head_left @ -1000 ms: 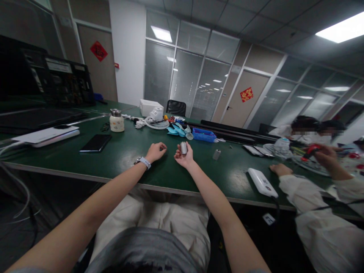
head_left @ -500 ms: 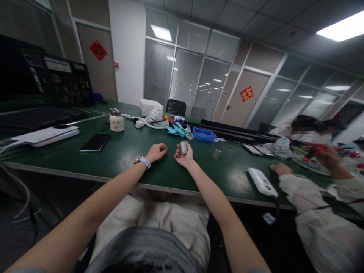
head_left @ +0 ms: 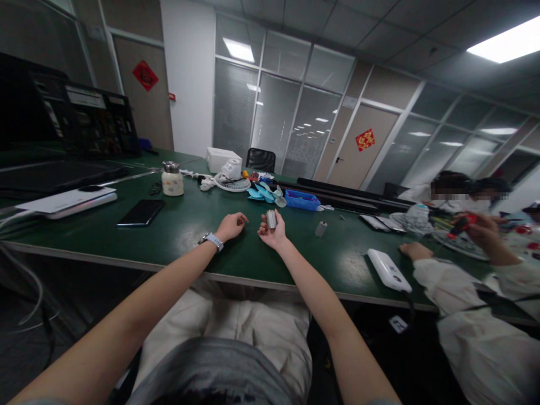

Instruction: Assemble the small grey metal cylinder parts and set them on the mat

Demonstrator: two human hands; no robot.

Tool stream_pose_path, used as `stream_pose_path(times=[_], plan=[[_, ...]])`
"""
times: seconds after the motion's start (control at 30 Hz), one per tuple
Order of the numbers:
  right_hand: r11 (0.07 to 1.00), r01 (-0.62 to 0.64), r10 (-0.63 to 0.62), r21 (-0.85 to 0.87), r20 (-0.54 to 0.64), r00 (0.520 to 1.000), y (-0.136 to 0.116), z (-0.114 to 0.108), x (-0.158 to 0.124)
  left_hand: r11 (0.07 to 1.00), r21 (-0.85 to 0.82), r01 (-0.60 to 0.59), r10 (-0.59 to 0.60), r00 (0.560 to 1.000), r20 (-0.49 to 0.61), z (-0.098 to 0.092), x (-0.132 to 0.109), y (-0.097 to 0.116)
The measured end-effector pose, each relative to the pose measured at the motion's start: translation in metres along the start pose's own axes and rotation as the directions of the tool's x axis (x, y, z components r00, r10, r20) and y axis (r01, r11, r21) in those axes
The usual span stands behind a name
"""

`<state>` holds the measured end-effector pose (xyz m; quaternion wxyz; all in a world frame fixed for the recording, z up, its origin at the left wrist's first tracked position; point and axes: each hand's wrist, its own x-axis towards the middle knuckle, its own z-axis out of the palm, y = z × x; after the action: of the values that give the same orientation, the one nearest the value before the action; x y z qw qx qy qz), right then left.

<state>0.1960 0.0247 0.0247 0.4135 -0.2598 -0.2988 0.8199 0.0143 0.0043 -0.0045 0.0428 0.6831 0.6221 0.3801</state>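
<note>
The silver cylinder (head_left: 271, 219), one of two, lies in the right hand (head_left: 275, 236), fingers curled around it. The second cylinder (head_left: 320, 228) sits on the green surface (head_left: 185, 247), well to the right. The left hand (head_left: 230, 226) has loosely bent fingers, apparently resting on the surface. Room remains between the hands, and before the near edge (head_left: 248, 280); one dark phone (head_left: 141, 213) lies farther left.

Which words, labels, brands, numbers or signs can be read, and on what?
None is legible.
Left door, red diamond sign: character too blurred.
Right door, red-and-gold sign: characters too blurred.
White device: markings too small.
White tag: marks too small.
Computer case, pale label: too blurred.
Silver cylinder: none readable.
</note>
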Motion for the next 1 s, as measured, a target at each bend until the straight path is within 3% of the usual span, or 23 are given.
stream_pose_path(times=[1.0], plan=[[1.0,-0.001,0.001,-0.007,-0.01,1.0,0.0002,-0.0003,0.0009,1.0,0.008,0.002,-0.002,1.0,0.011,-0.0014,-0.0013,0.003]])
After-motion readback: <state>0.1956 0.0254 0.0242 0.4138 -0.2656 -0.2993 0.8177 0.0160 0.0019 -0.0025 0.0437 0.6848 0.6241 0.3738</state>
